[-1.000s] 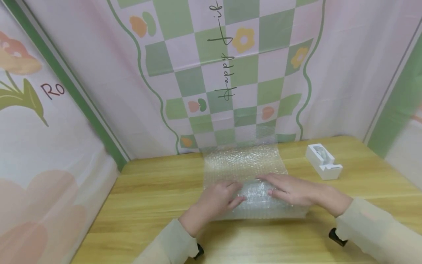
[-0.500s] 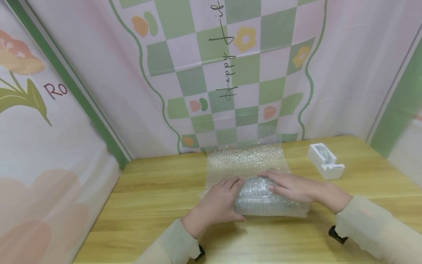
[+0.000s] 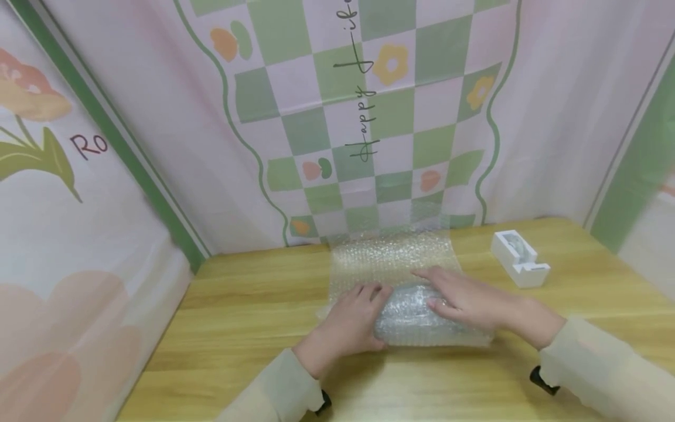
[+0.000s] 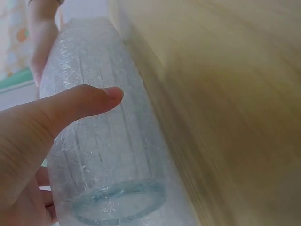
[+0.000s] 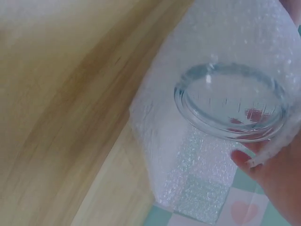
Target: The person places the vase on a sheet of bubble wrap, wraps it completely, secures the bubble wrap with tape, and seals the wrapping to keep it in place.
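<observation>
A clear ribbed glass vessel (image 4: 110, 141) lies on its side in bubble wrap (image 3: 403, 340); whether it is a vase or a tumbler I cannot tell. My left hand (image 3: 350, 319) grips its left end, the thumb along the near side and the other fingers over the far side. At the right end, my right hand (image 3: 474, 302) rests on the roll with fingers stretched forward and thumb on top. The vessel's round end (image 5: 230, 134) shows inside the wrap in the right wrist view. Some right fingers are partly hidden behind the wrap.
The loose length of bubble wrap (image 3: 392, 252) runs back over the wooden table (image 3: 248, 305) and up against the checkered curtain (image 3: 392, 146). A white tape dispenser (image 3: 519, 261) stands at the back right.
My left thumb has moved from the top of the roll down to its near side, and the left hand now grips the end. The right hand stays on the roll with little movement.
</observation>
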Motion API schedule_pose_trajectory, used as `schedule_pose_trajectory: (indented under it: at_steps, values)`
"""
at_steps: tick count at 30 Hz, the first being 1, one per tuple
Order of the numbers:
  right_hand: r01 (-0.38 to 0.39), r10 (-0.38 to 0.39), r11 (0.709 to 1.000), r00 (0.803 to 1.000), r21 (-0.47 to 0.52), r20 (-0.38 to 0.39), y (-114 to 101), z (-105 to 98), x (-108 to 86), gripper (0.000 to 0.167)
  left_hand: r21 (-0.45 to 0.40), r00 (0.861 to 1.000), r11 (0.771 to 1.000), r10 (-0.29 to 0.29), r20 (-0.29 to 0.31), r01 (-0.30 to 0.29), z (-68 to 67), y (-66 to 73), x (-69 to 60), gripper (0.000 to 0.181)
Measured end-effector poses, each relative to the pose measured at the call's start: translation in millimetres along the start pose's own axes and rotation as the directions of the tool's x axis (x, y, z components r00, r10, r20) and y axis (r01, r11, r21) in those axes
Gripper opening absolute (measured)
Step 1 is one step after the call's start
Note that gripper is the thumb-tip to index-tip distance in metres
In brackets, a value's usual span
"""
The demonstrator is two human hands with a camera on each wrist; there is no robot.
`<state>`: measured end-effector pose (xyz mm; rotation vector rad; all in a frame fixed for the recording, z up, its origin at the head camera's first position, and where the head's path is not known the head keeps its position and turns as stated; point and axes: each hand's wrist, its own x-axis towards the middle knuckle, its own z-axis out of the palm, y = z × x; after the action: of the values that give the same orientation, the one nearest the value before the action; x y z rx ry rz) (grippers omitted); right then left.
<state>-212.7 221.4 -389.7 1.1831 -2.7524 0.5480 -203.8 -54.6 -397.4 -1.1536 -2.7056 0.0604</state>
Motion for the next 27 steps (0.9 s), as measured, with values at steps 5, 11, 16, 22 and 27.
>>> schedule_pose_trajectory:
  at_steps: [5,11,16,22,27]
  values:
    - [0.02,-0.037,0.988,0.994,-0.156,-0.106,-6.2,4.8,-3.0,0.044,-0.02,1.0,1.0,-0.008,0.011,0.008,-1.7,0.2,1.3,0.099]
    - [0.079,-0.141,0.965,0.96,-0.249,-0.241,-11.7,11.1,-5.9,0.036,-0.01,0.999,1.0,-0.021,0.041,0.021,-6.2,2.3,3.5,0.101]
    - [0.133,-0.229,0.945,0.921,-0.298,-0.314,-11.4,13.7,-6.7,0.034,-0.013,0.997,0.999,-0.037,0.066,0.038,-6.7,3.3,5.9,0.101]
    - [0.12,-0.194,0.945,0.955,-0.304,-0.226,-13.3,14.6,-11.5,0.071,-0.031,0.995,0.998,-0.056,0.077,0.059,-6.6,2.9,7.8,0.1]
    - [0.082,-0.128,0.956,0.981,-0.281,-0.149,-13.1,20.7,-18.6,0.125,-0.016,0.995,0.998,-0.054,0.079,0.055,-9.1,4.5,10.1,0.101]
